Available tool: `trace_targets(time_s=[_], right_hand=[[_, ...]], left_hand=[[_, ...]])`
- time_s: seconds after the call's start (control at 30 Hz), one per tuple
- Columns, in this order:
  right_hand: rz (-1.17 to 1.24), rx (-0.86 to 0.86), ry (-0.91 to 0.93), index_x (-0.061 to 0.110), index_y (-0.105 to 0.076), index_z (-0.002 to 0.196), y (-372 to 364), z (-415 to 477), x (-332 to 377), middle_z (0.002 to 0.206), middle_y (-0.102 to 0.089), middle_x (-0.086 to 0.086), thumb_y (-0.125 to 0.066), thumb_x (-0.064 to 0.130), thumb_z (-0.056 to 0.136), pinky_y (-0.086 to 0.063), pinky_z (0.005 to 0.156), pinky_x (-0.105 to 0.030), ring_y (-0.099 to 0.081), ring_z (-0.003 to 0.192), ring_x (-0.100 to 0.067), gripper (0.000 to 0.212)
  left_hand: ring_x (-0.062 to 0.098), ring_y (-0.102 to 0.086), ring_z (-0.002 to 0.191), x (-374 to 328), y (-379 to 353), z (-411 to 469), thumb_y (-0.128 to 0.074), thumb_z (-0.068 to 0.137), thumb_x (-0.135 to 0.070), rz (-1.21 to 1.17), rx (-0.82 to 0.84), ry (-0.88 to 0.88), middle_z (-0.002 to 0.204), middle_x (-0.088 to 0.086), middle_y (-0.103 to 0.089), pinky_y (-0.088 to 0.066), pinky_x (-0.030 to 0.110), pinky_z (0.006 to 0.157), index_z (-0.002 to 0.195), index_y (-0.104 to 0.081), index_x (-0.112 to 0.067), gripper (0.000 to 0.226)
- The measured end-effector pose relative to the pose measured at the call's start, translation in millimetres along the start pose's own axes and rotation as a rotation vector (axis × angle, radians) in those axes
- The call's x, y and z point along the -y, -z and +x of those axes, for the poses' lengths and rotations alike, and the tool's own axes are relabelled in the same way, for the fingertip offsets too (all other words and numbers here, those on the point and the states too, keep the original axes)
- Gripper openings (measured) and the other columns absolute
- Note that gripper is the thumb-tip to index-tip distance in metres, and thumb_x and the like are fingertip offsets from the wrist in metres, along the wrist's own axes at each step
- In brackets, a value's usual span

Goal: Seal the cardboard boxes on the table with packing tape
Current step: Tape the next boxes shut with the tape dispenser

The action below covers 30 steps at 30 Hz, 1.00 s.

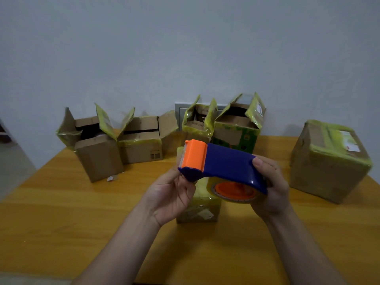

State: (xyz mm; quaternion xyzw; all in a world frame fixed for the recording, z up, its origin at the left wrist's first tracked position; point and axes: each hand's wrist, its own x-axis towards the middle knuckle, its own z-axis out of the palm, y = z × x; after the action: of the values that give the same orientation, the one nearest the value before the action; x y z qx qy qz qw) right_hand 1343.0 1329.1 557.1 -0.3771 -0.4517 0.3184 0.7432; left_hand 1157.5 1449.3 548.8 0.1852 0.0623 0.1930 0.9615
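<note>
While right hand [271,188] grips dispenser [226,163], box [199,210] half-hidden

Both hands raised, forearms converging.
Left hand [171,195] palm-up, holds tape dispenser [226,163] nose; right hand [271,188] grips its rear, thumb on top.

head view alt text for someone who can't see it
A blue and orange tape dispenser is held over a small box on a yellow table, the left hand at its orange front, the right hand round the roll. Four open boxes stand behind, a closed box at right.
</note>
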Motion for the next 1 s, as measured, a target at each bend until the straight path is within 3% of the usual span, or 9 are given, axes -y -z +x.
trace_targets(time_s=[0.07, 0.17, 0.23, 0.33, 0.47, 0.6, 0.77, 0.9, 1.0], right_hand=[[0.008, 0.005, -0.01, 0.009, -0.073, 0.09, -3.6, 1.4, 2.3, 0.076, -0.07, -0.009, -0.07, 0.039, 0.083, -0.054, 0.063, -0.025, -0.065, 0.07, -0.022, 0.031], [-0.003, 0.017, -0.041, 0.007, -0.074, 0.095, -1.9, 3.4, 5.0, 0.08, -0.071, -0.012, -0.075, 0.048, 0.079, -0.054, 0.063, -0.027, -0.066, 0.073, -0.024, 0.044], [-0.048, 0.019, -0.056, -0.005, -0.07, 0.098, 1.7, 5.6, 4.5, 0.082, -0.068, -0.022, -0.074, 0.044, 0.078, -0.054, 0.061, -0.029, -0.065, 0.072, -0.029, 0.054], [-0.127, 0.028, -0.056, -0.022, -0.056, 0.098, 5.1, 7.2, 1.7, 0.079, -0.057, -0.037, -0.075, 0.048, 0.077, -0.049, 0.058, -0.031, -0.06, 0.067, -0.033, 0.075], [-0.154, 0.048, -0.119, -0.019, -0.06, 0.091, 11.6, 7.9, -0.9, 0.073, -0.062, -0.024, -0.063, 0.029, 0.086, -0.049, 0.055, -0.026, -0.061, 0.062, -0.027, 0.048], [-0.141, 0.065, -0.161, -0.014, -0.065, 0.094, 15.7, 7.5, 1.0, 0.072, -0.068, -0.015, -0.054, 0.024, 0.089, -0.051, 0.055, -0.024, -0.064, 0.063, -0.023, 0.04], [-0.143, 0.069, -0.167, -0.015, -0.064, 0.095, 18.7, 9.0, -0.3, 0.074, -0.068, -0.017, -0.054, 0.024, 0.09, -0.052, 0.057, -0.025, -0.064, 0.064, -0.024, 0.04], [-0.192, 0.075, -0.164, -0.004, -0.07, 0.089, 19.0, 8.7, -1.0, 0.074, -0.068, -0.017, -0.055, 0.024, 0.09, -0.052, 0.059, -0.025, -0.064, 0.066, -0.024, 0.032], [-0.215, 0.084, -0.158, 0.0, -0.073, 0.09, 20.0, 8.7, -0.6, 0.077, -0.069, -0.017, -0.067, 0.04, 0.087, -0.053, 0.061, -0.025, -0.065, 0.068, -0.024, 0.041]], left_hand=[[0.017, -0.071, 0.073, -5.7, 2.1, -2.7, -0.095, 0.064, -0.001, 0.059, 0.028, -0.016, 0.115, 0.022, -0.067, -0.06, 0.021, 0.064, 0.127, -0.065, 0.0, 0.07], [0.017, -0.068, 0.075, -15.9, 4.4, -7.6, -0.083, 0.082, -0.015, 0.149, -0.007, 0.005, 0.117, 0.019, -0.062, -0.059, 0.022, 0.066, 0.119, -0.074, 0.001, 0.041], [0.015, -0.067, 0.068, -20.2, 1.5, -10.6, -0.071, 0.092, -0.025, 0.305, -0.139, -0.028, 0.106, 0.017, -0.067, -0.057, 0.02, 0.059, 0.111, -0.077, -0.001, 0.031], [0.01, -0.068, 0.058, -25.7, -5.1, -14.3, -0.07, 0.083, -0.017, 0.624, -0.312, -0.132, 0.084, 0.014, -0.074, -0.056, 0.016, 0.052, 0.101, -0.075, -0.002, 0.025], [0.009, -0.07, 0.06, -36.9, -7.2, -14.5, -0.065, 0.095, -0.008, 0.963, -0.397, -0.144, 0.08, 0.012, -0.075, -0.058, 0.018, 0.057, 0.104, -0.073, 0.0, 0.015], [0.019, -0.072, 0.072, -39.6, -7.6, -12.6, -0.041, 0.1, 0.002, 0.949, -0.439, -0.089, 0.098, 0.025, -0.076, -0.06, 0.023, 0.06, 0.105, -0.073, 0.003, 0.031], [0.015, -0.071, 0.073, -33.6, -3.4, -10.2, -0.067, 0.096, -0.011, 0.996, -0.404, -0.096, 0.094, 0.018, -0.076, -0.057, 0.019, 0.059, 0.096, -0.076, -0.008, 0.009], [0.016, -0.07, 0.074, -33.7, -2.5, -10.1, -0.07, 0.094, -0.01, 1.081, -0.452, -0.14, 0.091, 0.019, -0.075, -0.057, 0.02, 0.06, 0.095, -0.075, -0.007, 0.006], [0.015, -0.074, 0.073, -35.7, -2.8, -9.1, -0.066, 0.097, -0.01, 1.052, -0.467, -0.096, 0.096, 0.018, -0.078, -0.06, 0.022, 0.062, 0.102, -0.075, -0.004, 0.011]])
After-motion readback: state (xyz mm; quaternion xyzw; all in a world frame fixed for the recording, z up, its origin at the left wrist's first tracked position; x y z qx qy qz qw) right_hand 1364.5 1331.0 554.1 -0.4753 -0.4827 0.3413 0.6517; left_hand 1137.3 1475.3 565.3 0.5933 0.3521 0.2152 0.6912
